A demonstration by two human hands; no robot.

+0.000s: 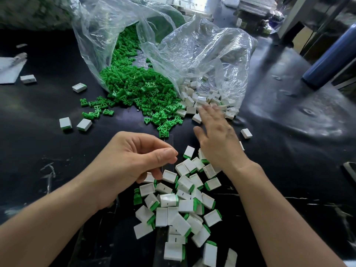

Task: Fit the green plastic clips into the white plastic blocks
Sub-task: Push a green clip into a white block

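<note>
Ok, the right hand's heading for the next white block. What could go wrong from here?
1. The right hand reaches, blurred, into the loose white blocks at the plastic bag mouth; a quick sweep could scatter them.
2. The finished pile lies between the forearms, so an empty block could get mixed into it.
3. No clip shows in the curled left hand; it may be empty.

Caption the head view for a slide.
Right hand reaches toward loose white blocks; left hand, fingers curled, hovers above the assembled pile, green clips spilled behind.
</note>
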